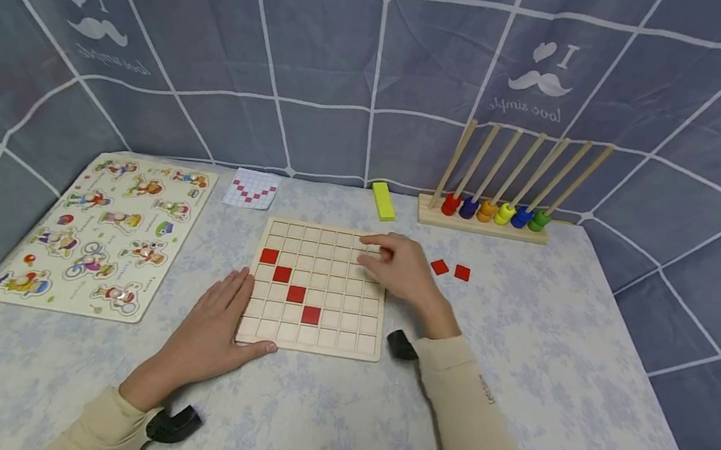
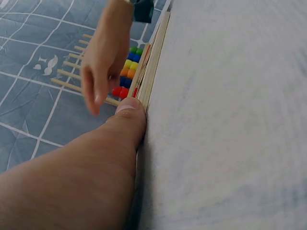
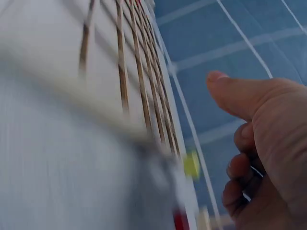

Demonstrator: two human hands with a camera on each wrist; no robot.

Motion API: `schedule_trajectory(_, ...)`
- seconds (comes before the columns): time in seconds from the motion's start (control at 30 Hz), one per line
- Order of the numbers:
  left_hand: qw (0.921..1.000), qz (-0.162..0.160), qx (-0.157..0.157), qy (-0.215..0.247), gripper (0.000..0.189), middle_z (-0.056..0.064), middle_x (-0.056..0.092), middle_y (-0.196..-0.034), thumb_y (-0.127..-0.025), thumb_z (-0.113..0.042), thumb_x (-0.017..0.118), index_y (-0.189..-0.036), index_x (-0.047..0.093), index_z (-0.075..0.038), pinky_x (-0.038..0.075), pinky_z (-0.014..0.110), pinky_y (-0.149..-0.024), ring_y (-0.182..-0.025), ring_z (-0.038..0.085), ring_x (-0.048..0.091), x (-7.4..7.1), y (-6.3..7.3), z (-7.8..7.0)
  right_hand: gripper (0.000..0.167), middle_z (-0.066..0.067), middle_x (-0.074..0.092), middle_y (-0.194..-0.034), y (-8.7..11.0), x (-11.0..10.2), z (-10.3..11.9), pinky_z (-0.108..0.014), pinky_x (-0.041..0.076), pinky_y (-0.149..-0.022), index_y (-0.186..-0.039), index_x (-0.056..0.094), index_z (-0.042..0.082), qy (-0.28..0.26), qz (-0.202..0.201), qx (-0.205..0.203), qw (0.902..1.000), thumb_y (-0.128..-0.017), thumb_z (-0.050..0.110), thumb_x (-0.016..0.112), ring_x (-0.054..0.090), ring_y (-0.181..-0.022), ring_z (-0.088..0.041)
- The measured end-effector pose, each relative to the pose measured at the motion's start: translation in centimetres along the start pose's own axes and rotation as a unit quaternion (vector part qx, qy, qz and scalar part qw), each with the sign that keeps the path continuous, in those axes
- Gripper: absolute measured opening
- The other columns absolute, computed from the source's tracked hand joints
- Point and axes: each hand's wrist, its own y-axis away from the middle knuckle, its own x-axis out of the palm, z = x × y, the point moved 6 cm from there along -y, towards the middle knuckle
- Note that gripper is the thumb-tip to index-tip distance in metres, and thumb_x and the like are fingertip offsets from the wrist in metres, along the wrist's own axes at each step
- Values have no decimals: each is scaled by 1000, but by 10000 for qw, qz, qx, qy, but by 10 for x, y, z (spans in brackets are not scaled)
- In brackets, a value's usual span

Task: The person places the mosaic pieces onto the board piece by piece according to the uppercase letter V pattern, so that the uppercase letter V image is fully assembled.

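A wooden grid board (image 1: 345, 341) lies on the table, with several red square tiles (image 1: 296, 294) set in its cells in a diagonal running down to the right. My left hand (image 1: 210, 331) lies against the board's left edge, fingers straight, its thumb at the lower edge. Above the board's upper right part is my right hand (image 1: 402, 268). A gap shows between its thumb and loosely bent fingers, and the right wrist view shows nothing held. Two loose red tiles (image 1: 440, 267) lie on the table to the right of that hand.
Behind the board are a pattern card (image 1: 252, 189) with a red V and a yellow block (image 1: 383, 201). A peg stand (image 1: 482, 224) with coloured beads stands at the back right. A picture puzzle board (image 1: 157, 267) lies at left. A tiled-pattern curtain (image 1: 329, 46) hangs behind.
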Motion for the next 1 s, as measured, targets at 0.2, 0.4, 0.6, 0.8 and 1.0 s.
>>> schedule_trajectory(0.2, 10000, -14, 3, 5, 117, 23, 15, -170, -85, -69, 68, -161, 18, 6, 19, 63, -124, -157, 43, 15, -4, 2, -1, 39, -4, 47, -77, 37, -65, -79, -37, 38, -72, -128, 73, 16, 88, -351, 627, 9974, -92, 30, 78, 42, -73, -22)
schedule_trajectory(0.4, 10000, -7, 45, 1, 115, 24, 16, -169, -87, -68, 67, -160, 19, 6, 20, 64, -123, -157, 43, 15, -4, 2, -4, 48, -5, 48, -80, 67, -97, -135, -38, 37, -75, -135, 68, 16, 348, -463, 1202, 9911, -93, 36, 77, 43, -75, -23)
schedule_trajectory(0.6, 10000, -10, 61, 32, 117, 24, 16, -170, -85, -70, 67, -160, 19, 6, 20, 64, -123, -157, 43, 15, 1, 0, -4, 49, -5, 48, -82, 72, -103, -145, -39, 33, -73, -135, 68, 11, 629, -535, 1187, 9895, -94, 37, 75, 41, -81, -23)
schedule_trajectory(0.8, 10000, -36, 65, 4, 117, 24, 16, -169, -85, -70, 67, -160, 20, 6, 20, 64, -123, -157, 44, 16, 0, 0, -5, 46, -5, 49, -82, 73, -101, -144, -37, 32, -71, -131, 70, 9, 923, -510, 1253, 9865, -94, 35, 75, 41, -79, -23)
schedule_trajectory(1.0, 10000, -53, 10, -11, 117, 25, 16, -169, -86, -70, 66, -161, 17, 5, 20, 64, -124, -157, 44, 15, -4, 1, -6, 45, -5, 50, -83, 69, -101, -141, -37, 34, -72, -130, 70, 7, 912, -513, 1236, 9868, -95, 35, 74, 42, -80, -23)
